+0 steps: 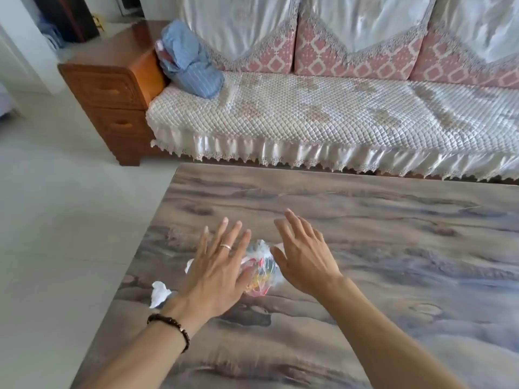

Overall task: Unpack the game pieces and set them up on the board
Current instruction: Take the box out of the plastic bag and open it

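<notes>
Bag lumped upright between spread hands.

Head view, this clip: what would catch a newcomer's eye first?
Two open hands, the left hand with a ring and the right hand, flank a small clear plastic bag of colourful pieces near the table's left side. The marbled grey-brown table fills the lower frame. Behind it runs a sofa under a quilted white cover, with a blue striped bundle at its left end.
</notes>
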`<control>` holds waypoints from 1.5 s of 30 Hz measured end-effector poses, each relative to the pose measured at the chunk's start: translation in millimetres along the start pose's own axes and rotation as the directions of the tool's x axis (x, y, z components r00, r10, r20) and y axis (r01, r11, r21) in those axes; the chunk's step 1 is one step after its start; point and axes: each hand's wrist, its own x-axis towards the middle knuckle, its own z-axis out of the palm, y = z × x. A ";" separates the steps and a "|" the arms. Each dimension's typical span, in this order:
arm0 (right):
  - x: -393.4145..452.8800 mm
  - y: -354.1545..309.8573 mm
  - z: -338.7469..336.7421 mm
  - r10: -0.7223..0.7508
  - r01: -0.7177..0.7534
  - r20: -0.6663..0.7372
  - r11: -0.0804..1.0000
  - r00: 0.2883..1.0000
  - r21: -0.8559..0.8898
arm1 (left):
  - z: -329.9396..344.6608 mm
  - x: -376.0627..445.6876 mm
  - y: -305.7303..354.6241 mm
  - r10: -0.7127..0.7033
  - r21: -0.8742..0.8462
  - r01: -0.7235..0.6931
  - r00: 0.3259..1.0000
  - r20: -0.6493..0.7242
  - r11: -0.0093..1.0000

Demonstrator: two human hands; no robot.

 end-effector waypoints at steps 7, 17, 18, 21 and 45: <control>18.8 8.6 128.0 0.102 -0.105 0.041 0.992 0.994 0.072 | 104.0 15.1 -16.3 0.041 0.025 -0.044 0.995 0.093 0.999; 20.8 9.6 157.0 0.100 -0.065 -0.110 0.957 0.989 0.282 | 128.6 6.6 -13.8 0.054 -0.097 -0.063 0.994 -0.092 0.993; 12.5 7.4 155.4 0.086 -0.059 -0.076 0.951 0.993 0.304 | 124.2 0.8 -9.7 0.037 -0.133 -0.048 0.996 -0.086 0.990; -14.8 0.7 150.4 0.046 -0.053 0.028 0.928 0.999 0.370 | 112.9 -18.8 1.7 0.026 -0.251 -0.047 0.996 -0.087 0.967; -99.4 -23.4 140.9 -0.065 0.079 -0.111 0.988 0.992 0.130 | 98.1 -110.8 31.1 0.126 -0.167 -0.170 0.961 -0.248 0.971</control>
